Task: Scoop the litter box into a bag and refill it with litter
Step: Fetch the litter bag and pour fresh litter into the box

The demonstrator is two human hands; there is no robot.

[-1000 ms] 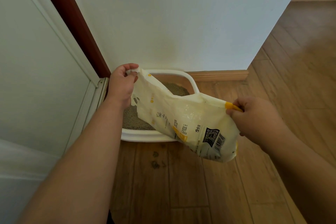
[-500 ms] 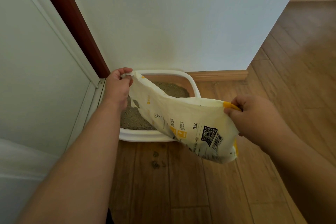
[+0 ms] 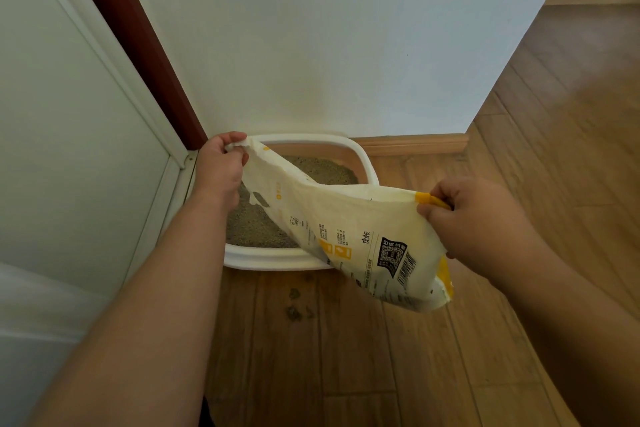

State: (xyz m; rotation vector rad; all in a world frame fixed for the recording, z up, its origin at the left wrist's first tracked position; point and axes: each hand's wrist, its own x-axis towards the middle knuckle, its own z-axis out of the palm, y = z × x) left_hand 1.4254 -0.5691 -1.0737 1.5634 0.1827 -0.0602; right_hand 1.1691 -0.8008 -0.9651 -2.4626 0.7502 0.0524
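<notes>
**Litter box against the wall, one litter bag held above it by two hands**

Litter box, one in number, is sitting on the wooden floor with its far rim touching the white wall and its left side beside a white door frame. It is showing a white rolled rim, pinkish inner walls and a bed of grey-brown litter. One litter bag, cream with yellow trim and looking limp and largely flat, is hanging slantwise over the box's right half, its lower corner reaching past the near rim. Printing on the bag is including a QR code, a barcode, two yellow squares and small lines of text too fine to read. The left hand is pinching the bag's upper corner over the box's far left corner, fingers curled shut on the plastic. The right hand, to the right of the box, is gripping the bag's yellow-edged corner with fingers closed on it. Three small dark clumps are lying on the floor just in front of the box's near rim. A wooden skirting board is running along the wall to the box's right.
</notes>
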